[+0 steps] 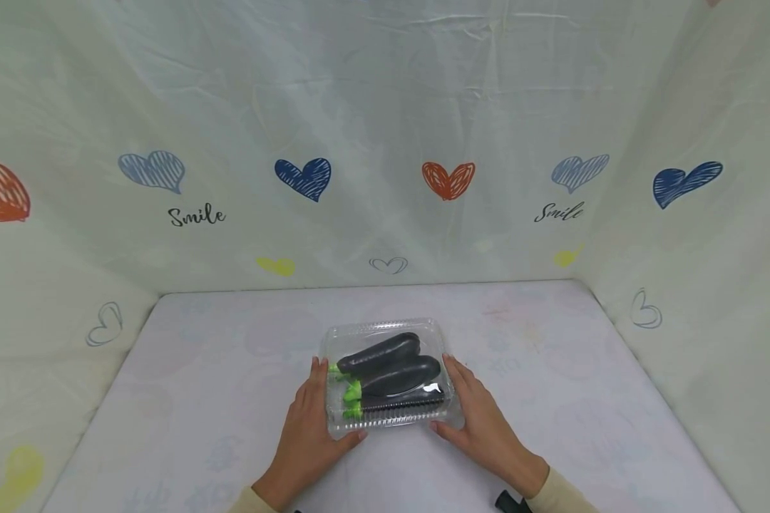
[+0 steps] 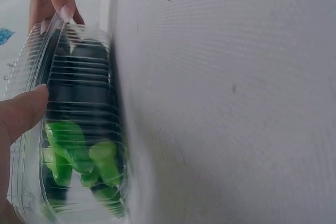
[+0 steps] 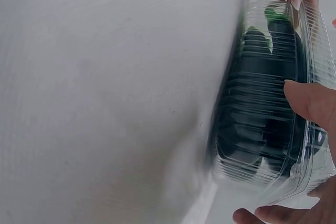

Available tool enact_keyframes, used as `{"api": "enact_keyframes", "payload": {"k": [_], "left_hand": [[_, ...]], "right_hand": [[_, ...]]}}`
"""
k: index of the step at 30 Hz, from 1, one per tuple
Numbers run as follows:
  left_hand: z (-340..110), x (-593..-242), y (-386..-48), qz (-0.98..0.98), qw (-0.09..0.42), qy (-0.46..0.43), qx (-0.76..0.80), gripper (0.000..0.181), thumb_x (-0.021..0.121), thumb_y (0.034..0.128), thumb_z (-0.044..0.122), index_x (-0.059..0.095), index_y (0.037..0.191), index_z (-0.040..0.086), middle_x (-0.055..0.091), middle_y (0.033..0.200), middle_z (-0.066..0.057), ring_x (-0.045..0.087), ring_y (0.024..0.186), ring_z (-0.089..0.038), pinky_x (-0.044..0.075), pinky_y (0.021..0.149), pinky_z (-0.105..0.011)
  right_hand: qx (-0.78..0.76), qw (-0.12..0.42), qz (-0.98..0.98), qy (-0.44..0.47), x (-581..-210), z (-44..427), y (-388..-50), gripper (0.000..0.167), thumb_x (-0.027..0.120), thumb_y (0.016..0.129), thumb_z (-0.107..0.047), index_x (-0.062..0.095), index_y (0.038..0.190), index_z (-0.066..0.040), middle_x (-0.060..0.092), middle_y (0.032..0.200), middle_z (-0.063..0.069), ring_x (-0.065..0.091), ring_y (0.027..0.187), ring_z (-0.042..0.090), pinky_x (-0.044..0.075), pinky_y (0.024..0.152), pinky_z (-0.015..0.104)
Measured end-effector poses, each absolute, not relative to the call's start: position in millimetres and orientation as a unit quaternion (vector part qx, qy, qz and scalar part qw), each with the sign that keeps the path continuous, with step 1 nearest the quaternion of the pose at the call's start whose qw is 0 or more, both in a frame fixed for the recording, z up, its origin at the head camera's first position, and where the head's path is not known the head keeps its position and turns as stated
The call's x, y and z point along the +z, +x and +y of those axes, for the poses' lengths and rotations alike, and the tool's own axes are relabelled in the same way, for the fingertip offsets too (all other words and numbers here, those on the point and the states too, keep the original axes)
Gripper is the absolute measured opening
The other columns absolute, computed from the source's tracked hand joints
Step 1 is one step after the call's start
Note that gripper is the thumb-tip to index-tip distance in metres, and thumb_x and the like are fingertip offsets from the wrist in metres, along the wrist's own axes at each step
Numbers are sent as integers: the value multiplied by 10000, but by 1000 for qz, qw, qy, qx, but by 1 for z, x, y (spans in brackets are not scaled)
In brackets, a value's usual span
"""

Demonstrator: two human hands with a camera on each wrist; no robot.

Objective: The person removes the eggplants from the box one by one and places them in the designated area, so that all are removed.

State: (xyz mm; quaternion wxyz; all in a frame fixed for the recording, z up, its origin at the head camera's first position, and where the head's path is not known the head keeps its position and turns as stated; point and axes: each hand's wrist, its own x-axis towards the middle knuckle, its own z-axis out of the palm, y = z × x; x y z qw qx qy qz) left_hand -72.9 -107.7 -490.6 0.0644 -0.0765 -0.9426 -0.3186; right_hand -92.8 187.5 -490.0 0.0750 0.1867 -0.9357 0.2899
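A clear plastic clamshell container (image 1: 386, 417) with ribbed sides sits on the table, its lid down over several dark purple eggplants (image 1: 401, 376). Their bright green stem ends (image 2: 68, 145) point to the left side. My left hand (image 1: 308, 427) grips the container's left side, fingers along that side and thumb on the front. On the opposite side my right hand (image 1: 484, 424) holds it the same way, with its thumb (image 3: 310, 100) on the ribbed front in the right wrist view. Parts of the fingers behind the container are hidden in the wrist views.
The white table (image 1: 199, 399) has a faint print and extends on both sides of the container. A pale curtain (image 1: 372, 85) with hearts and "Smile" lettering hangs behind and at both sides. A black object (image 1: 510, 502) shows at my right wrist.
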Motion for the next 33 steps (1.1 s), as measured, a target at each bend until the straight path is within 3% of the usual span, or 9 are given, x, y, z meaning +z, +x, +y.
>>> {"api": "enact_keyframes", "payload": {"k": [4,17,33], "left_hand": [[-107,-492,-73,-943,66,-73,-317,1277,921,743,494,166,1662,30,228,1710,-252,413,1448,-450,442,1107,-650],[-108,-493,-74,-939,83,-75,-326,1277,950,730,435,172,1659,29,244,1695,-276,427,1431,-470,436,1112,-655],[-106,-491,-71,-946,78,-68,-307,1301,979,707,406,183,1651,-5,277,1685,-275,446,1424,-454,441,1116,-637]], "right_hand": [[277,86,-938,192,-489,187,-93,1097,932,778,-229,292,1659,-93,459,1579,248,542,1366,467,486,1065,669],[279,70,-940,185,-485,185,-94,1078,922,789,-210,284,1618,48,457,1573,281,535,1373,478,476,1094,643],[283,48,-942,177,-484,184,-91,1091,920,788,-206,262,1617,61,425,1591,289,527,1379,478,465,1102,649]]}}
